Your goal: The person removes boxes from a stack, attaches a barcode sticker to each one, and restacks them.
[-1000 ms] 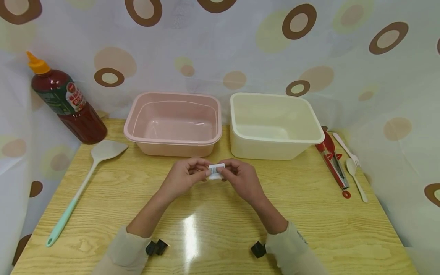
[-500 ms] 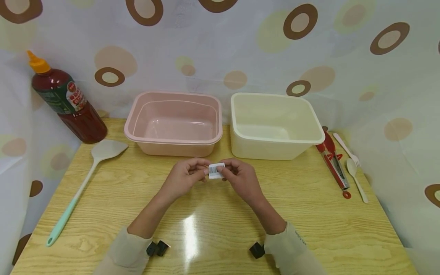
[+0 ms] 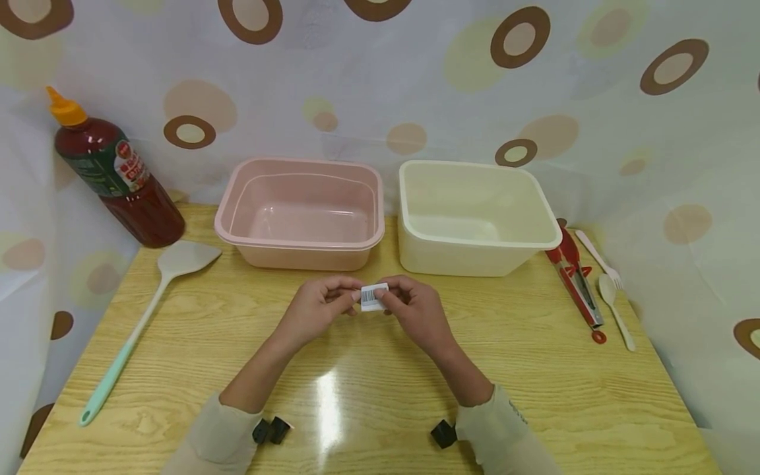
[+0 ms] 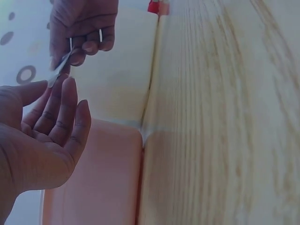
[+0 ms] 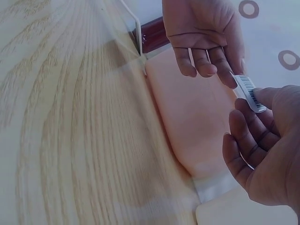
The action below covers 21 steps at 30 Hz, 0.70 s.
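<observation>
A small, thin white label point(image 3: 369, 300) printed with a barcode spans the gap between my two hands, in front of the two tubs. The thumb and index finger of my left hand point(image 3: 317, 307) pinch its left edge. My right hand point(image 3: 417, 313) pinches the right side, the thumb lying over part of the barcode. In the left wrist view the label point(image 4: 60, 70) shows almost edge-on, while the right wrist view has the barcode side of the label point(image 5: 250, 93) in sight. The other fingers of both hands are loosely curled. Both hands are above the wooden table point(image 3: 380, 409).
Behind the hands stand a pink tub point(image 3: 299, 257) and a cream tub point(image 3: 457, 257). On the left are a red sauce bottle point(image 3: 127, 178) and a turner point(image 3: 142, 323). Red tongs point(image 3: 576, 284), a spoon point(image 3: 614, 310) and a fork point(image 3: 596, 257) lie at the right.
The label has tipped so that more of its barcode face shows to the head camera. Both hands keep nearly the same place and hold, with only slight finger movement.
</observation>
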Each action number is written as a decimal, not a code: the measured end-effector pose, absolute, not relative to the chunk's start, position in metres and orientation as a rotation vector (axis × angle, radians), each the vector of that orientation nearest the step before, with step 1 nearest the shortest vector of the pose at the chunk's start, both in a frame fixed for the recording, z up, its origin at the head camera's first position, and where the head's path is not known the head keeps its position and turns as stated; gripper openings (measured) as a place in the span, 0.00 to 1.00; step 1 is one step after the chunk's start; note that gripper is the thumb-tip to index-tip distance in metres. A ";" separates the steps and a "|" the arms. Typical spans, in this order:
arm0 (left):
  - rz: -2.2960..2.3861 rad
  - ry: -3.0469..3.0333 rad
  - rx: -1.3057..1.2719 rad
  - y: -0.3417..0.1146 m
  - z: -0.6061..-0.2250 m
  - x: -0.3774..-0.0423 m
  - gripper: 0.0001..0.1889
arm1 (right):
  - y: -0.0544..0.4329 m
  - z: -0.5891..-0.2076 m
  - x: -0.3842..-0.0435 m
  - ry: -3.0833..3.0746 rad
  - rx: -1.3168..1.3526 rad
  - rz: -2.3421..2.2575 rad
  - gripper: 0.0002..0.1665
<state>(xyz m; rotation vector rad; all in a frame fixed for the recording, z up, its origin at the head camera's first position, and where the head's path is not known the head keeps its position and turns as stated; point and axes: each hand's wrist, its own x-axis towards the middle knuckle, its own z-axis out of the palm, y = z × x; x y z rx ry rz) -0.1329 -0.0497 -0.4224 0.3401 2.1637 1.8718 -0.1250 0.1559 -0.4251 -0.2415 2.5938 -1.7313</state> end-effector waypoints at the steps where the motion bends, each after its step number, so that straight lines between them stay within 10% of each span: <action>1: 1.865 2.172 0.341 -0.050 -0.423 -0.133 0.13 | 0.156 -0.426 -0.125 2.595 -0.241 -1.728 0.09; 21: 1.819 2.206 0.328 -0.050 -0.427 -0.133 0.12 | 0.156 -0.430 -0.124 2.559 -0.191 -1.721 0.11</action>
